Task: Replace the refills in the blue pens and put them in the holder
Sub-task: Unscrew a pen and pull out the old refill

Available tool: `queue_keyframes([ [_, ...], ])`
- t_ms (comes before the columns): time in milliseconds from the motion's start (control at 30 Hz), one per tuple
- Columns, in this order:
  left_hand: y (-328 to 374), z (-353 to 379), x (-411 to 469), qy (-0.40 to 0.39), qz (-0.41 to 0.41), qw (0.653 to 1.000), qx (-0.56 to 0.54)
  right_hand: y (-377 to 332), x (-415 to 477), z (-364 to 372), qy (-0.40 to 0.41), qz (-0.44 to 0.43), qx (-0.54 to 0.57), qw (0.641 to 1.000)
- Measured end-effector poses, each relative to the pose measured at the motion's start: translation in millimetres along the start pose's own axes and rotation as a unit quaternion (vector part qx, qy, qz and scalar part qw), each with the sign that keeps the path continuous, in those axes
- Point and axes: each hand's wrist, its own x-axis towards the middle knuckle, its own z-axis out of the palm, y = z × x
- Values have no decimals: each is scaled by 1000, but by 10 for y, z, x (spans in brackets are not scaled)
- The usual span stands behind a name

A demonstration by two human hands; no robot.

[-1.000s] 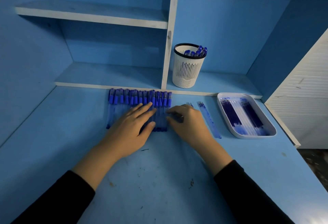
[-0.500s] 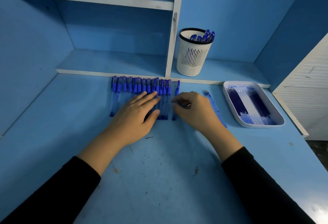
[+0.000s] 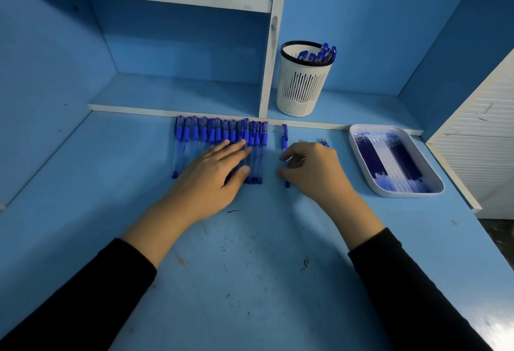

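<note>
A row of several blue capped pens lies side by side on the blue desk. My left hand rests flat on the row's right half with fingers straight. One pen lies apart to the right of the row, and my right hand pinches its barrel with curled fingers. Used refills peek out beyond my right hand. The white slotted holder stands on the low shelf with several pens in it. A white tray of blue refills sits at the right.
A white shelf divider rises just left of the holder. A white slatted panel bounds the desk on the right. The low shelf step runs behind the pens. Bare, scuffed desk surface lies in front of my hands.
My right hand has drawn one pen out of the row to the right, so a gap now separates it from the others. My left hand stays flat on the row.
</note>
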Motion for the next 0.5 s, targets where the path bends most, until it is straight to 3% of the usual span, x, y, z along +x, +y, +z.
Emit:
queue_keyframes([
  [200, -5, 5, -12, 22, 7, 1000, -16, 78, -62, -174, -30, 56, 78, 995],
  [300, 61, -10, -28, 105, 22, 993, -45, 125, -137, -236, -53, 100, 242, 964],
  [400, 185, 1, -56, 150, -10, 970, -190, 132, -258, -224, -68, 106, 409, 904],
  [500, 351, 22, -69, 127, -69, 915, -378, 57, -424, -167, -66, 76, 469, 877],
])
